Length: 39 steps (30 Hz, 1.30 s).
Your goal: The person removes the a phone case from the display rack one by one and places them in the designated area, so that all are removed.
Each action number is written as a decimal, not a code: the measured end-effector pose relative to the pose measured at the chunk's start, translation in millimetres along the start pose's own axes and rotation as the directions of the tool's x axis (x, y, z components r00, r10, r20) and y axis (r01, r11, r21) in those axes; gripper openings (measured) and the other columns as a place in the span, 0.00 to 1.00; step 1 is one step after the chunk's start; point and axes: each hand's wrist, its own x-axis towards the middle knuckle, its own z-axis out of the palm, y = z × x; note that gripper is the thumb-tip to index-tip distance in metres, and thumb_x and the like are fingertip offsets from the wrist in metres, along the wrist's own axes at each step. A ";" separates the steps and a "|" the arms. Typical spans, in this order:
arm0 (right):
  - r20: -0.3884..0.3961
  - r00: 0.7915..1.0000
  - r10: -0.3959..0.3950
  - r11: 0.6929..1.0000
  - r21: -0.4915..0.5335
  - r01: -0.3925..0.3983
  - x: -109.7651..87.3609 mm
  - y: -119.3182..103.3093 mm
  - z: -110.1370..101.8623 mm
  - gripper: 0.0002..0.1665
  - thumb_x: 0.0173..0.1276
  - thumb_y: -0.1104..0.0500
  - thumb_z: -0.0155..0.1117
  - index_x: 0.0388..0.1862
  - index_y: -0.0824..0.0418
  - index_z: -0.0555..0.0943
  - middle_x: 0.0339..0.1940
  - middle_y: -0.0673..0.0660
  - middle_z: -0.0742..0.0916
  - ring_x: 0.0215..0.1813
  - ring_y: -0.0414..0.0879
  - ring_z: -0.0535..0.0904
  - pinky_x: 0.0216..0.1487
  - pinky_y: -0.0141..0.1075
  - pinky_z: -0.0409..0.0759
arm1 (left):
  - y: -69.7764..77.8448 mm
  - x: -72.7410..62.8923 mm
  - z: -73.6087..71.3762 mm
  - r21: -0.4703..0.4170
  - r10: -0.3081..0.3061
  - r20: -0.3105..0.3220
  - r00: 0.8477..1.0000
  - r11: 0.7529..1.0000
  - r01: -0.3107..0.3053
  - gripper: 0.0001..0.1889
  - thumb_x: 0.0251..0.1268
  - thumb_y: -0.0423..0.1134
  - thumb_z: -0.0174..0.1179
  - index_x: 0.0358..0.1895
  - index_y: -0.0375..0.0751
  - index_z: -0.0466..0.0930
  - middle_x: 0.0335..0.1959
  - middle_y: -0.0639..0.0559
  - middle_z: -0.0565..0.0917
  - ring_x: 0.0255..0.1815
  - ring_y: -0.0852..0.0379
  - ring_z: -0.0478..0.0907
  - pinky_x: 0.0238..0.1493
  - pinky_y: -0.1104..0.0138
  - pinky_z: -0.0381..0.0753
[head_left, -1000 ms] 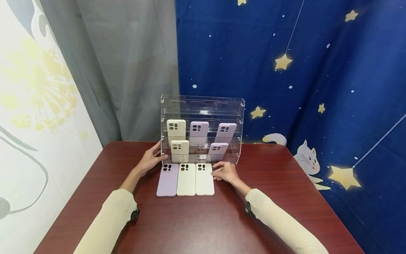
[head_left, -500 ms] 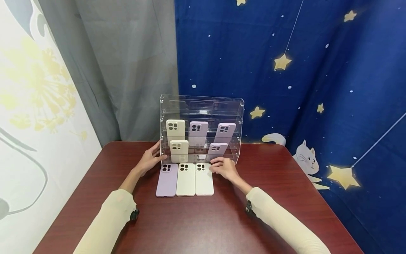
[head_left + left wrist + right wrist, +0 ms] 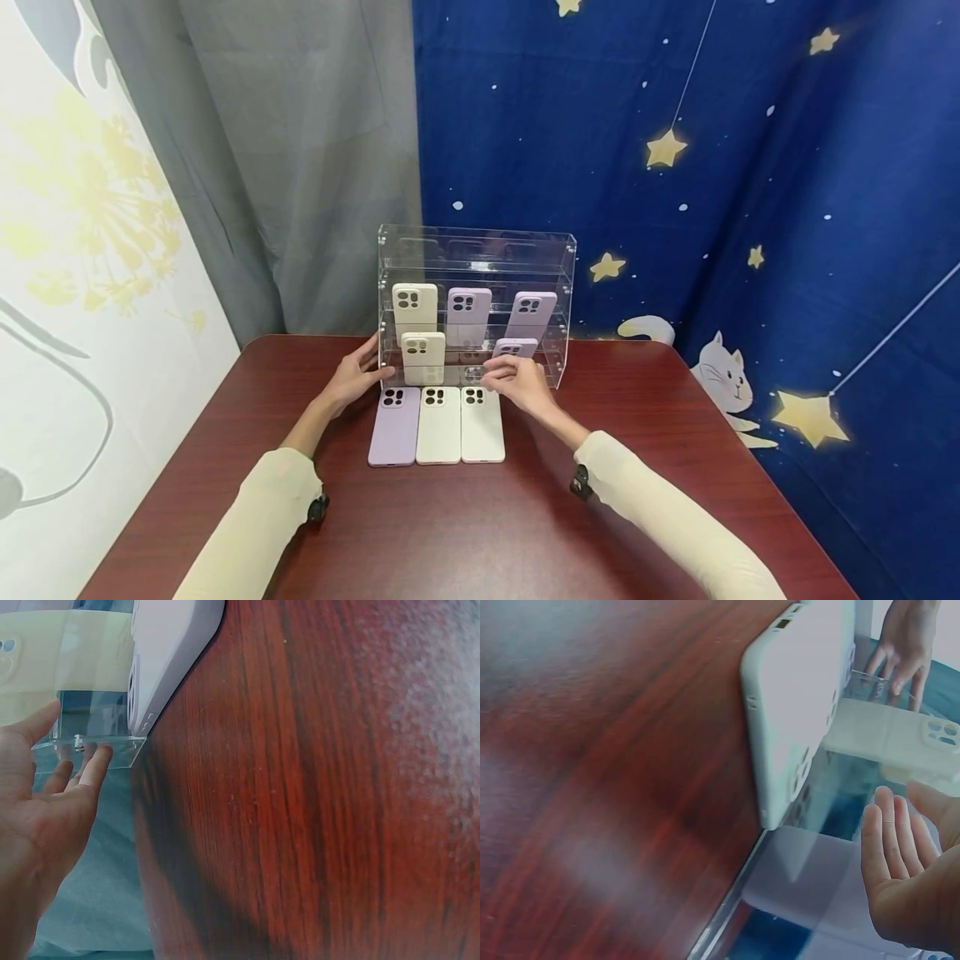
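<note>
A clear acrylic display rack (image 3: 480, 239) stands on the table. My left hand (image 3: 352, 379) grips its left edge, thumb in front and fingers along the outer side. Its upper occupied tier holds a cream phone case (image 3: 415, 304) and two purple ones; one tier down are another cream case (image 3: 423, 350) and a purple phone case (image 3: 517, 343), partly hidden by my right hand (image 3: 521, 387). That hand is before the bottom tier, fingers straight and together, holding nothing; whether it touches the rack is unclear. At the rack's foot, a purple case (image 3: 393, 433) and two whitish cases (image 3: 482, 433) form a row.
The reddish-brown wooden table (image 3: 465, 533) extends toward me and to both sides. A grey curtain (image 3: 330, 167) and a blue star-patterned curtain (image 3: 540, 125) hang close behind it. A white patterned curtain (image 3: 90, 333) is at the left.
My right hand has moved from the right edge of the rightmost whitish case up and left to the rack's lower front, its fingers straightened. My left hand stays on the rack.
</note>
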 end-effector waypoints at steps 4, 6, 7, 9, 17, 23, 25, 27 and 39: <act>-0.009 0.999 -0.031 0.999 -0.019 0.031 4.6 -9.3 1.9 0.17 0.64 0.62 0.78 0.52 0.62 0.89 0.38 0.53 0.93 0.40 0.45 0.92 0.40 0.32 0.89 | -1.5 -0.9 -0.7 0.007 0.000 -0.002 1.000 1.000 0.000 0.48 0.73 0.33 0.65 0.86 0.52 0.43 0.84 0.37 0.54 0.82 0.36 0.54 0.78 0.45 0.62; -0.018 0.999 -0.043 0.999 -0.033 0.043 7.2 -13.4 3.1 0.16 0.64 0.62 0.78 0.51 0.60 0.90 0.38 0.53 0.93 0.40 0.45 0.92 0.40 0.32 0.89 | -1.9 -1.2 -1.2 0.007 0.000 -0.004 1.000 1.000 0.000 0.48 0.73 0.33 0.65 0.86 0.52 0.43 0.84 0.37 0.54 0.82 0.36 0.54 0.77 0.45 0.62; -0.019 0.999 -0.050 0.998 -0.039 0.049 8.7 -15.0 3.8 0.16 0.64 0.61 0.79 0.52 0.60 0.90 0.38 0.52 0.93 0.40 0.45 0.92 0.40 0.33 0.88 | -1.9 -1.3 -1.4 0.007 0.002 -0.005 1.000 1.000 -0.002 0.48 0.73 0.33 0.65 0.86 0.52 0.43 0.84 0.37 0.54 0.82 0.35 0.54 0.77 0.44 0.63; -0.024 0.998 -0.062 0.997 -0.045 0.061 11.7 -18.4 5.1 0.16 0.64 0.61 0.79 0.51 0.59 0.90 0.38 0.52 0.93 0.40 0.44 0.92 0.40 0.32 0.88 | -1.7 -1.7 -2.0 0.008 0.004 -0.006 1.000 1.000 -0.003 0.48 0.73 0.33 0.65 0.86 0.52 0.43 0.84 0.37 0.54 0.82 0.35 0.54 0.77 0.44 0.63; -0.028 0.995 -0.098 0.995 0.013 0.098 25.6 -31.1 9.6 0.15 0.65 0.60 0.78 0.51 0.59 0.90 0.39 0.54 0.93 0.40 0.45 0.92 0.38 0.32 0.88 | -0.3 -3.3 -3.5 0.010 -0.013 -0.009 1.000 1.000 0.013 0.48 0.72 0.35 0.67 0.86 0.52 0.45 0.84 0.39 0.54 0.82 0.38 0.56 0.77 0.47 0.64; -0.021 0.994 -0.111 0.993 0.027 0.112 39.5 -45.2 11.5 0.17 0.66 0.60 0.77 0.53 0.62 0.89 0.41 0.55 0.93 0.41 0.45 0.92 0.39 0.32 0.89 | -0.8 -3.4 -3.6 0.015 -0.014 -0.011 1.000 1.000 0.014 0.48 0.72 0.35 0.67 0.86 0.51 0.44 0.84 0.39 0.54 0.82 0.37 0.56 0.77 0.47 0.65; -0.022 0.992 -0.124 0.992 0.032 0.125 44.7 -49.9 11.9 0.18 0.66 0.60 0.77 0.54 0.63 0.88 0.41 0.56 0.93 0.41 0.46 0.92 0.41 0.32 0.89 | -0.8 -3.5 -3.2 0.016 -0.013 -0.009 1.000 1.000 0.013 0.48 0.72 0.35 0.67 0.86 0.50 0.44 0.84 0.39 0.54 0.82 0.37 0.56 0.77 0.46 0.64; -0.029 0.990 -0.134 0.990 0.028 0.135 49.8 -54.1 12.2 0.18 0.67 0.60 0.77 0.54 0.64 0.88 0.41 0.56 0.93 0.42 0.47 0.92 0.41 0.33 0.89 | -0.2 -3.5 -2.8 0.013 -0.009 -0.003 1.000 1.000 0.009 0.48 0.72 0.35 0.67 0.86 0.49 0.44 0.84 0.38 0.54 0.82 0.36 0.55 0.77 0.46 0.63; -0.050 0.988 -0.147 0.989 0.004 0.147 72.3 -66.2 18.7 0.18 0.67 0.58 0.77 0.54 0.61 0.89 0.43 0.56 0.93 0.43 0.47 0.92 0.42 0.33 0.89 | 37.7 -19.2 -2.4 -0.020 -0.028 0.024 0.999 0.999 0.029 0.47 0.71 0.30 0.66 0.85 0.38 0.45 0.82 0.31 0.53 0.81 0.32 0.55 0.77 0.45 0.64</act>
